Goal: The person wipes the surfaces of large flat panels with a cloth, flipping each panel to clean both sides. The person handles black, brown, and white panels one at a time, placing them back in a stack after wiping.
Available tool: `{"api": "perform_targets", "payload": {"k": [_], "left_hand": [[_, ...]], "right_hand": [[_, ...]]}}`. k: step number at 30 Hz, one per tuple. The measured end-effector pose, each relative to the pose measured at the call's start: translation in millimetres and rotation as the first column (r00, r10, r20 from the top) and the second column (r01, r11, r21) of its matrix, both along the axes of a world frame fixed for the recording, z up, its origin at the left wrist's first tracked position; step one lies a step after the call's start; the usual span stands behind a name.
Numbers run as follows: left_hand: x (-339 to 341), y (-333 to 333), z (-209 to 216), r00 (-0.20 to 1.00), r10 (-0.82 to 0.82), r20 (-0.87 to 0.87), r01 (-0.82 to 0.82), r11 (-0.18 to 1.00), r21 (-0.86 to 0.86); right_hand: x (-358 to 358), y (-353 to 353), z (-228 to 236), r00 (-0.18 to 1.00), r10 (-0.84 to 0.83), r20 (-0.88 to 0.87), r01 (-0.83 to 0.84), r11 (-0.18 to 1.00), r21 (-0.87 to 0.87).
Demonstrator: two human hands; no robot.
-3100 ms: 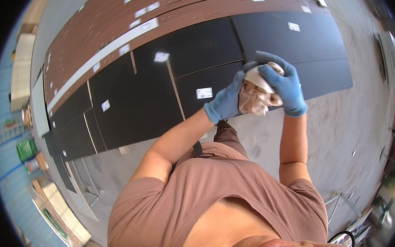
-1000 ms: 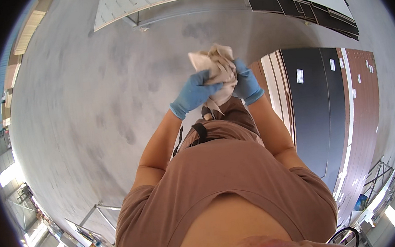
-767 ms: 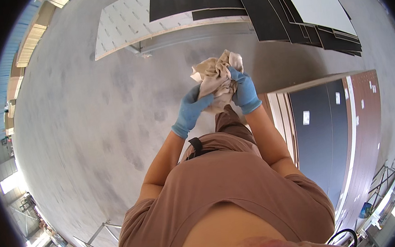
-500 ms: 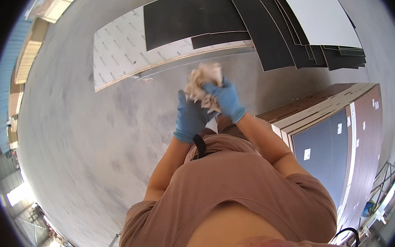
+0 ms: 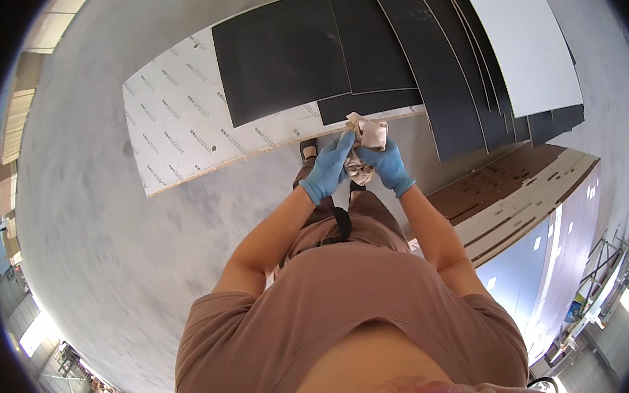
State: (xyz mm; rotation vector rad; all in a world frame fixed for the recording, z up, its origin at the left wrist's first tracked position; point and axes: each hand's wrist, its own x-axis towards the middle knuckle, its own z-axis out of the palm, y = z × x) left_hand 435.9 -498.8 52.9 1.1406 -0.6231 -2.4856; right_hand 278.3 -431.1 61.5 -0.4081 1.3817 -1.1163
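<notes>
A crumpled beige cloth is bunched up in front of my waist. My left hand, in a blue glove, grips its left side with the fingers closed. From the right, my right hand, also blue-gloved, is closed on the same cloth. Just beyond the cloth lie flat black panels on a pale printed board. The cloth overlaps the near edge of this stack in the picture; I see no contact with it.
More black panels lie fanned at the right, with a white panel over them. Close on my right stands a tall stack of brown and white boards. Grey concrete floor stretches to the left.
Both hands have shifted right with the cloth. The left hand, earlier spread beside the cloth, now grips it. The boards appear nearer and lower in view, and my feet show.
</notes>
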Motion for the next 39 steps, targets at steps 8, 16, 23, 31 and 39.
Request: {"api": "perform_targets", "payload": {"k": [8,16,23,31,39], "left_hand": [[5,-142,-54,0.971,-0.173,0.164,0.161,0.983,0.086],[151,-226,-188,0.571,0.17,0.803,0.185,0.926,-0.328],[205,-246,-253,0.097,0.216,0.972,0.438,0.867,-0.237],[187,-234,-252,0.05,0.133,0.99,0.479,0.867,-0.14],[148,-261,-239,-0.102,0.043,0.994,0.374,0.927,-0.002]], "right_hand": [[0,-121,-92,0.978,-0.209,-0.02,0.21,0.977,0.037],[-83,-188,-193,0.74,-0.214,-0.638,0.332,0.941,0.069],[-90,-215,-254,0.203,0.054,-0.978,0.166,0.982,0.088],[34,-211,-238,0.158,0.28,-0.947,-0.137,0.956,0.26],[-61,-194,-229,0.138,0.18,-0.974,-0.021,0.984,0.179]]}}
